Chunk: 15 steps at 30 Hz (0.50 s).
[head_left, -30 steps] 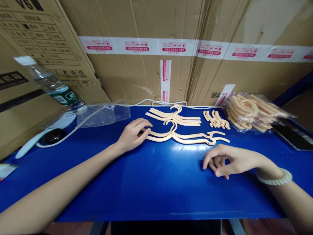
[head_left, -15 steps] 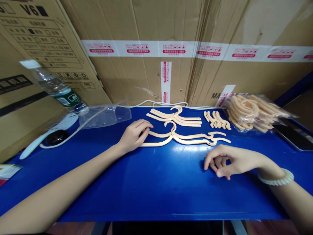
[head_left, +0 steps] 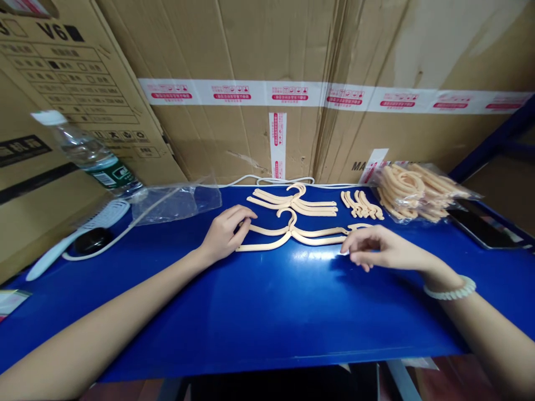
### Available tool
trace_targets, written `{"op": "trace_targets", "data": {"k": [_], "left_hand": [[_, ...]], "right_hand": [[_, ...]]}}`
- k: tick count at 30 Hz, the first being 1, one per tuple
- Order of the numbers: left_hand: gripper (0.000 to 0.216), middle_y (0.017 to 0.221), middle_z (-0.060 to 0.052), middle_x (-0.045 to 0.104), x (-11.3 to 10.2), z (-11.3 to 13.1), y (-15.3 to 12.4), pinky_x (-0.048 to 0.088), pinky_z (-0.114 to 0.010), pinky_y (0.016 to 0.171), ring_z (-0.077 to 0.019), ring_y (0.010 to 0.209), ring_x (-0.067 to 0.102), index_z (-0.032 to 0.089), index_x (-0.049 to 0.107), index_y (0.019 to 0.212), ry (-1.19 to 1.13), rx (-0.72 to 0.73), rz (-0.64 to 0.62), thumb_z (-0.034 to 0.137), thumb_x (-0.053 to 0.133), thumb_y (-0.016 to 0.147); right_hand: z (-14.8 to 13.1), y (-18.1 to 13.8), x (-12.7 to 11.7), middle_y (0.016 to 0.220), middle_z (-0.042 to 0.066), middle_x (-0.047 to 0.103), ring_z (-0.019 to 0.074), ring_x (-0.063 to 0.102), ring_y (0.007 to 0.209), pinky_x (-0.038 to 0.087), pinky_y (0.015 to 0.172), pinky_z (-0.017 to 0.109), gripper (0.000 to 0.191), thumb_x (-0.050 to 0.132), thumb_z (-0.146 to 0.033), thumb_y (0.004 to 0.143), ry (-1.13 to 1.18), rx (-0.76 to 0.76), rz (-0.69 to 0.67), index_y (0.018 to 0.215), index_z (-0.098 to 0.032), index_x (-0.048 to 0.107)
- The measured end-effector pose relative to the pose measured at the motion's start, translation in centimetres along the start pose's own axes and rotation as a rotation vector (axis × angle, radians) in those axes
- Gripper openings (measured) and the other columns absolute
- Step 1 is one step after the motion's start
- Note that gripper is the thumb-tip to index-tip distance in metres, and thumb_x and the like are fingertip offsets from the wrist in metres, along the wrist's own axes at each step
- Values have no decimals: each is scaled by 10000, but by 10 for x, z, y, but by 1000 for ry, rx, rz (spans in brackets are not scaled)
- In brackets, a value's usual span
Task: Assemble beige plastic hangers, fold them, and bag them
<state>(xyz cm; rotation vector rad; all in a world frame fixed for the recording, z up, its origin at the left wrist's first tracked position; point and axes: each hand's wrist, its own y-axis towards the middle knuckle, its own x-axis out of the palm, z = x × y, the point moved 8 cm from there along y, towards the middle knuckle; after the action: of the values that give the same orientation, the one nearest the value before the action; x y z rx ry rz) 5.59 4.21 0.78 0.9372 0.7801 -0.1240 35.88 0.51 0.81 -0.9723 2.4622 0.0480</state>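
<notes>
Cream plastic hangers lie on a blue table [head_left: 267, 317]. My left hand [head_left: 225, 234] is closed on the left arm end of the near hanger [head_left: 292, 235]. My right hand [head_left: 378, 248], with a pale bead bracelet [head_left: 449, 289] on its wrist, hovers over that hanger's right end. Its fingers are loosely curled and apart, and the tips touch the plastic. The end of the hanger under this hand is hidden. Behind lies a small stack of the same hangers [head_left: 295, 203].
Loose cream hook pieces [head_left: 361, 205] and a clear bag full of them [head_left: 413, 192] sit at the back right, next to a dark phone [head_left: 480, 225]. At the left are a water bottle [head_left: 90, 156], an empty plastic bag [head_left: 175, 201] and a white handled tool [head_left: 75, 236]. Cardboard boxes [head_left: 267, 55] wall the back.
My right hand has lifted from the table and moved left and forward onto the near hanger's right end. The left hand has kept its hold. The view shifted slightly.
</notes>
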Motion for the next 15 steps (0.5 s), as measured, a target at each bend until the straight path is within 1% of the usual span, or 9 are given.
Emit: {"op": "trace_targets", "data": {"k": [2,3,5,6,8,11,13,15], "left_hand": [[172,991,-83,693,0,1,-1,520,-358,852,-215,936,666,177,643,1025,7,9,-1,140,478,992],[171,990,-84,693,0,1,-1,520,-357,851,-216,937,667,177,642,1025,10,14,-1,142,478,992],[172,992,-86,692,0,1,-1,519,-355,848,-217,939,666,176,641,1028,12,20,2,143,476,993],[172,993,-87,692,0,1,-2,520,-354,845,-216,937,666,174,641,1030,10,21,5,143,476,993],[173,992,-88,692,-1,1,-2,520,-353,841,-216,931,667,170,641,1028,7,22,14,141,475,991],[178,982,-85,695,-2,3,-1,520,-357,839,-217,922,670,170,642,1016,12,28,27,130,473,982],[181,977,-83,698,-3,5,-1,523,-357,834,-219,923,673,172,643,1006,21,36,34,122,472,975],[182,976,-83,701,-4,5,0,527,-356,832,-219,921,676,173,643,1002,30,44,41,118,473,969]], "right_hand": [[-7,2,-21,797,68,709,185,676,645,546,551,271,369,715,-478,899,-67,-63,204,1047,-141,699],[-11,4,-32,843,81,722,208,693,710,554,582,287,355,700,-474,903,-143,-93,303,1045,-148,702],[-16,10,-45,939,92,739,235,707,822,562,645,309,280,652,-413,923,-393,-128,448,1041,-165,707],[-17,15,-48,971,91,741,242,708,861,564,681,321,230,631,-356,925,-528,-131,485,1039,-172,708],[-14,30,-48,984,90,737,252,701,894,559,759,352,169,617,-236,900,-735,-117,501,1032,-179,706],[-5,52,-45,1022,110,711,288,671,967,529,874,400,125,666,-156,848,-843,-110,505,965,-180,705],[1,63,-43,1021,111,691,296,658,982,525,872,393,106,695,-145,833,-881,-101,509,932,-184,694],[6,70,-43,1000,111,672,294,652,961,527,831,377,107,700,-137,831,-907,-83,531,927,-181,679]]}}
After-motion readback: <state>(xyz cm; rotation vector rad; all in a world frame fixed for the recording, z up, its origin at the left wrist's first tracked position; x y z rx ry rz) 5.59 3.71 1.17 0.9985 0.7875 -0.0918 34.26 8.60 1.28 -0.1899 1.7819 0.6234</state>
